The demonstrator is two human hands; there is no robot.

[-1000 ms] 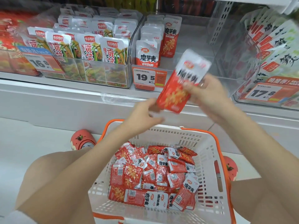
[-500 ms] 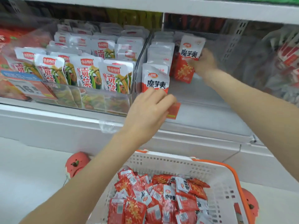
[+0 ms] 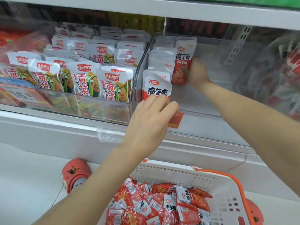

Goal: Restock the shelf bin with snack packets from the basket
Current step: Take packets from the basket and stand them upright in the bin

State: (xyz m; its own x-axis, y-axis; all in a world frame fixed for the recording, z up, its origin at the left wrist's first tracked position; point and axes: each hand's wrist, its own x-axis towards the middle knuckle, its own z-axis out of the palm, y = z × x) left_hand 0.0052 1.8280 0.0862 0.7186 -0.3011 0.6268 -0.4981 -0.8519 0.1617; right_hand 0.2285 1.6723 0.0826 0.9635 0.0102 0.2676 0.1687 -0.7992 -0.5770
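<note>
A clear shelf bin (image 3: 203, 98) holds a row of red-and-white snack packets (image 3: 156, 87) along its left side. My right hand (image 3: 195, 73) reaches deep into the bin and grips one red-and-white packet (image 3: 182, 62), held upright beside the back of that row. My left hand (image 3: 151, 120) rests on the bin's front edge, fingers curled over it in front of the foremost packet. Below, a white basket (image 3: 162, 172) with orange handles holds several more red packets (image 3: 162, 205).
A neighbouring clear bin (image 3: 100, 108) to the left is full of green-and-white packets. More red packets hang at the right (image 3: 290, 65). An upper shelf board (image 3: 178, 10) overhangs the bins. Red shoes (image 3: 75, 173) stand on the pale floor.
My right hand carried the packet from above the basket up into the bin and lowered it beside the back row. My left hand rose from the packet to the bin's front edge.
</note>
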